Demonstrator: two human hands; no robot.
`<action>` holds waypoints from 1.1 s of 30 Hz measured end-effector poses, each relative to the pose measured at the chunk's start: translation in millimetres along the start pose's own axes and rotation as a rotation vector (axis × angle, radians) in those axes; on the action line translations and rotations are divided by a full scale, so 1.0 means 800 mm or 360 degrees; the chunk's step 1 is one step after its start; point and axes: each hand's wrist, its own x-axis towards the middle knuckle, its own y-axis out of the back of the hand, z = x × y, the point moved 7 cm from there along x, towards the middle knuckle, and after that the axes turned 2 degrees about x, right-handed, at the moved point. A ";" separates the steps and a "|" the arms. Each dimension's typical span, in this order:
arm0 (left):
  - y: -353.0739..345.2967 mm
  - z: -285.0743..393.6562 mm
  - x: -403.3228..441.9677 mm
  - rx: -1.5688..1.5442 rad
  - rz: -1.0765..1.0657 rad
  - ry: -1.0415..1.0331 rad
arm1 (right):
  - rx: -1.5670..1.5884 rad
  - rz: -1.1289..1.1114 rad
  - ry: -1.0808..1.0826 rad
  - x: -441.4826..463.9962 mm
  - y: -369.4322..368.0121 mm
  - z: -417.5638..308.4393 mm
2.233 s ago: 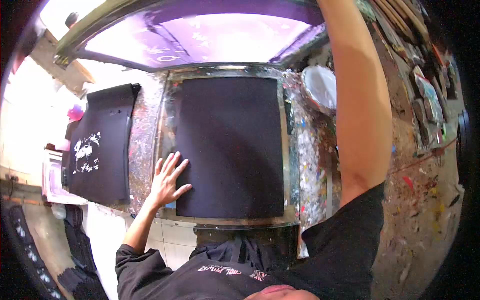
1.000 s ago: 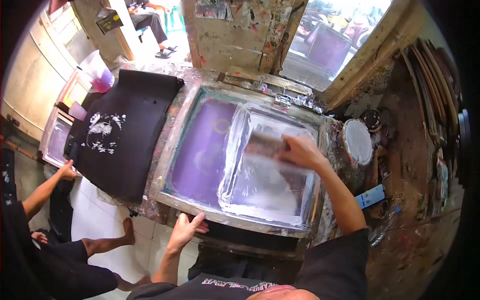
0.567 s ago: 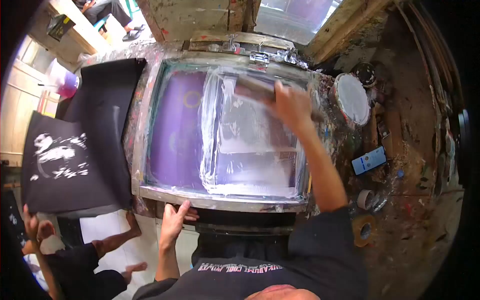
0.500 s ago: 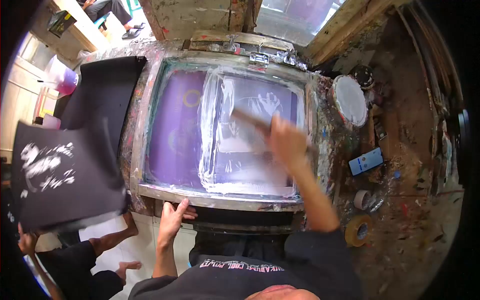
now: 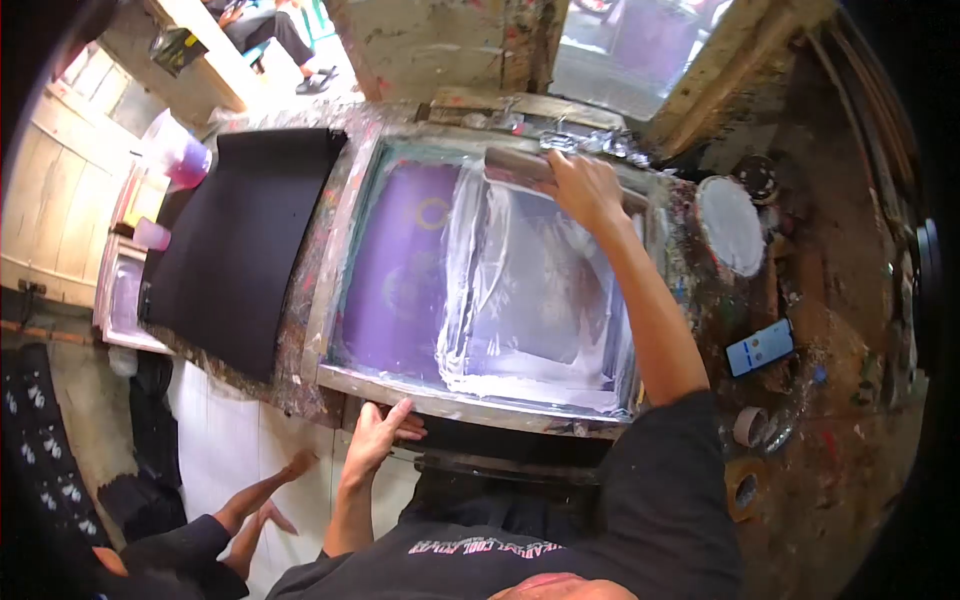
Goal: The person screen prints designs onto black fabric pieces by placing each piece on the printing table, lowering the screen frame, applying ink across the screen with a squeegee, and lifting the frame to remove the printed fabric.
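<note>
My right hand [image 5: 585, 185] grips a wide squeegee [image 5: 520, 168] at the far edge of a framed printing screen [image 5: 400, 275]. White ink [image 5: 530, 372] is smeared over the screen's right part, while its left part is purple. At the near edge of the frame, my left hand [image 5: 378, 435] pinches the wooden rail [image 5: 450, 410], thumb on top. Black cloth shows beneath that edge. To the left of the screen lies a plain black cloth piece [image 5: 245, 240].
A white-topped tub [image 5: 730, 225], a phone [image 5: 760, 347] and tape rolls [image 5: 750, 427] sit at the right. Purple-tinted cups [image 5: 180, 160] stand at the left. A co-worker's legs [image 5: 245, 515] are at the lower left; another person sits beyond the doorway.
The screen came down over the black cloth. My right hand has swept the squeegee across it, now to the far edge. The co-worker lifted the printed black piece away, out of view.
</note>
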 end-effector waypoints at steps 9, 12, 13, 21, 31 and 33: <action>-0.001 -0.003 0.004 -0.0016 -0.0051 0.0023 | -0.0018 -0.0127 0.0125 -0.294 0.049 -0.184; -0.001 -0.005 -0.001 -0.0102 0.0127 -0.0126 | -0.0066 -0.0090 0.0088 -0.315 0.059 -0.196; -0.003 -0.004 0.000 -0.0178 0.0083 -0.0187 | 0.0007 -0.0147 0.0059 -0.305 0.062 -0.189; -0.023 0.171 -0.101 -0.0037 0.0005 -0.1103 | -0.0247 0.0692 -0.0200 -0.290 0.245 -0.200; -0.157 0.323 0.265 0.1718 0.0484 -0.2309 | -0.0425 0.0444 -0.0218 -0.057 0.411 -0.093; -0.151 0.315 0.346 0.2062 0.0388 -0.2006 | -0.0102 0.0336 -0.0427 -0.040 0.420 -0.092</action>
